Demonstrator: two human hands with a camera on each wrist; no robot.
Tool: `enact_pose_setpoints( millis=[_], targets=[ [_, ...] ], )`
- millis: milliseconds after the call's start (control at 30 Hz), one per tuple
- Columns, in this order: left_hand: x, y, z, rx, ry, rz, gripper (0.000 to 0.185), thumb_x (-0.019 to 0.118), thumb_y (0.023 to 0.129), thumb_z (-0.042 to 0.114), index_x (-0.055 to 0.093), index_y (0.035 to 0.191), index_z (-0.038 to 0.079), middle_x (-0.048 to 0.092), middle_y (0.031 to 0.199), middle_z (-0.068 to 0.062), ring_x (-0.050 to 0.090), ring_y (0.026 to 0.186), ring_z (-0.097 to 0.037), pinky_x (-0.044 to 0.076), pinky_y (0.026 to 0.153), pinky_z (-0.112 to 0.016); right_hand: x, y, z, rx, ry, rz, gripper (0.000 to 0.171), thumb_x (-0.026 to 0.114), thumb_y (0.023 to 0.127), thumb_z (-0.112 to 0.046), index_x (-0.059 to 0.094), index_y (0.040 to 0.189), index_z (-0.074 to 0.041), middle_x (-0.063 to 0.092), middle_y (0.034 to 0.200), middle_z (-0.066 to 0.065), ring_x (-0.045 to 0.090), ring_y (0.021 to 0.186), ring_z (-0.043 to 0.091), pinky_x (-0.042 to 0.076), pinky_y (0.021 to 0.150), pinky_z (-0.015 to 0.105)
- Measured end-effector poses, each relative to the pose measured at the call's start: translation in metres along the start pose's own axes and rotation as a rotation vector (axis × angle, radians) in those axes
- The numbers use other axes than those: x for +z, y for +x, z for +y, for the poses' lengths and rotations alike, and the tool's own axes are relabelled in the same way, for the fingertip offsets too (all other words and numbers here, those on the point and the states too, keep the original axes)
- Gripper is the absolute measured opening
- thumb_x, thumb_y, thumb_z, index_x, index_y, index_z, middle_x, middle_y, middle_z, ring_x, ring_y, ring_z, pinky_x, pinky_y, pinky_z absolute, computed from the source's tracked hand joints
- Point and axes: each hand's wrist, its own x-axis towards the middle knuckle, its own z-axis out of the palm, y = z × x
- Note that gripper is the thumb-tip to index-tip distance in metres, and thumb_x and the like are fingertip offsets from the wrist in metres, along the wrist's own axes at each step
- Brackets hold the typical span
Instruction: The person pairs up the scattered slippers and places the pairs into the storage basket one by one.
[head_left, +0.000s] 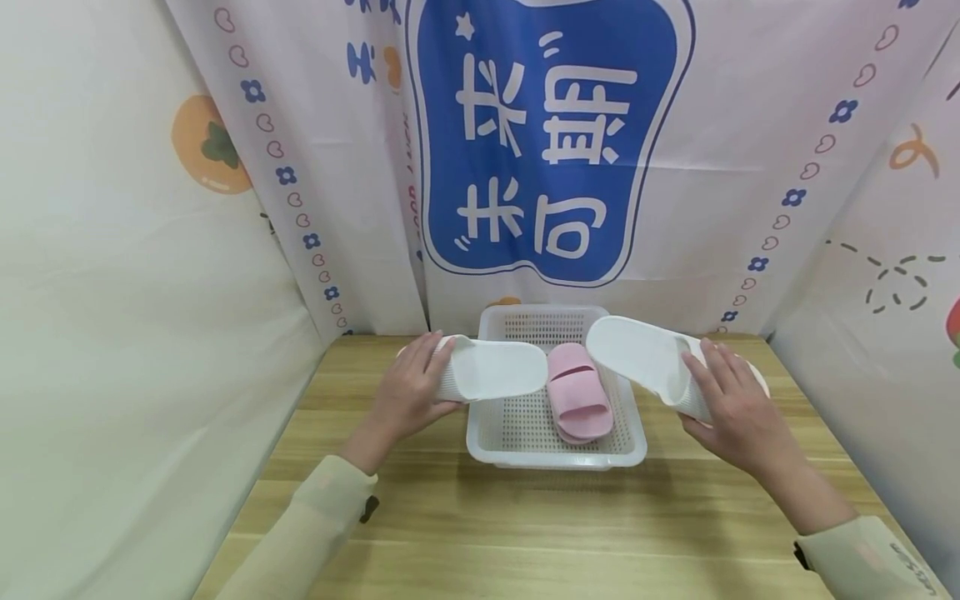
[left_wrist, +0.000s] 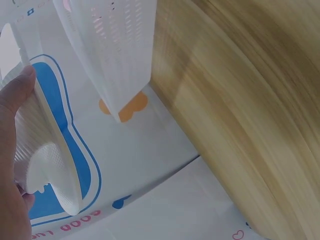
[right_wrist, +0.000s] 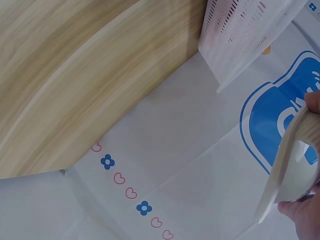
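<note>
Head view: both forearms reach in from six o'clock over the wooden table [head_left: 525, 533]. The left hand [head_left: 408, 387] wraps its fingers over the strap end of the left white slipper [head_left: 491, 368], at nine o'clock of the white basket [head_left: 555, 454]. The right hand [head_left: 738, 408] grips the right white slipper [head_left: 645, 354] likewise, at three o'clock. Both probably handle light, bendy and unbreakable; the strap suits holding. Pink slippers [head_left: 577, 392] lie inside the basket.
</note>
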Motion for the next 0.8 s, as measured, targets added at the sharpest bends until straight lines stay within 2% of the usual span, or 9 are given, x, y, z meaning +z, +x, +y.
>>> enact_pose_setpoints(
  millis=[500,800],
  targets=[
    [0.003,0.006,0.008,0.039,-0.003,0.026,0.108,0.091,0.059,0.048,0.042,0.144,0.004,0.047,0.139,-0.024,0.046,0.126,-0.039,0.04,0.104,-0.051,-0.002,0.001,-0.003,-0.014,-0.001,0.002,0.071,0.036,0.091,-0.047,0.047,0.134,0.009,0.044,0.134,0.036,0.044,0.114,0.057,0.041,0.086,0.07],
    [0.0,0.012,0.016,0.059,-0.021,0.027,0.106,0.089,0.06,0.05,0.042,0.143,0.004,0.047,0.139,-0.024,0.046,0.126,-0.039,0.04,0.104,-0.051,-0.003,0.007,-0.009,-0.036,0.031,0.016,0.069,0.038,0.092,-0.046,0.048,0.134,0.008,0.043,0.137,0.033,0.043,0.117,0.055,0.038,0.097,0.066]
  ],
)
